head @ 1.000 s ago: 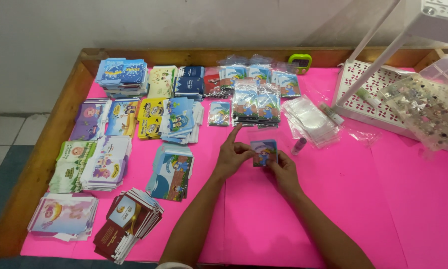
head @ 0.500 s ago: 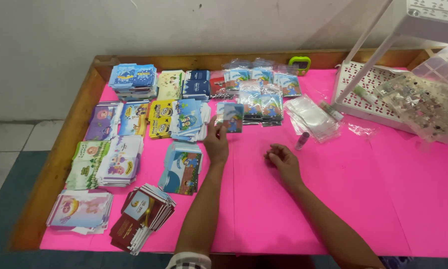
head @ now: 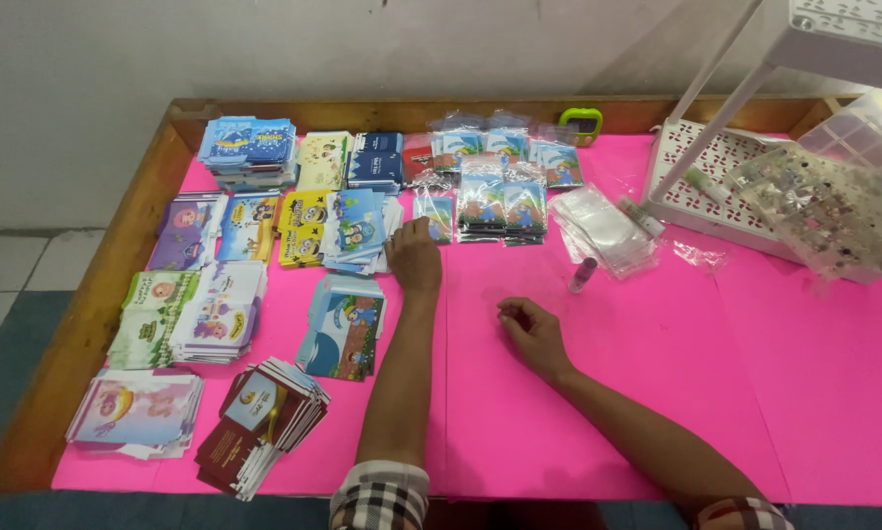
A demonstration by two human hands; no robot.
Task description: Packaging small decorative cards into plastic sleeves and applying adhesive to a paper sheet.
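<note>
— Surface and room?

— A bright pink table top (head: 657,393) with a raised wooden rim (head: 107,294), set against a plain pale wall (head: 264,49); grey floor tiles show off its near-left side.

— The grip?

— The left hand (head: 414,257) lies flat, fingers stretched, touching a small sleeved card (head: 435,214) at the front of the sleeved packets (head: 505,201). It clasps nothing. The right hand (head: 529,329) rests on bare pink, fingers loosely curled, holding nothing that I can see.

— Around that card?

— Just left of it, a fanned blue card stack (head: 358,231); further left, yellow and purple stacks. Nearer the person than the card, a lone blue pile (head: 343,324), then maroon cards (head: 259,422) at the front edge. Right of the card, empty clear sleeves (head: 603,228) and a small tube (head: 582,274). Well right, a white perforated rack (head: 696,191) and a clear compartment box (head: 824,211).
</note>
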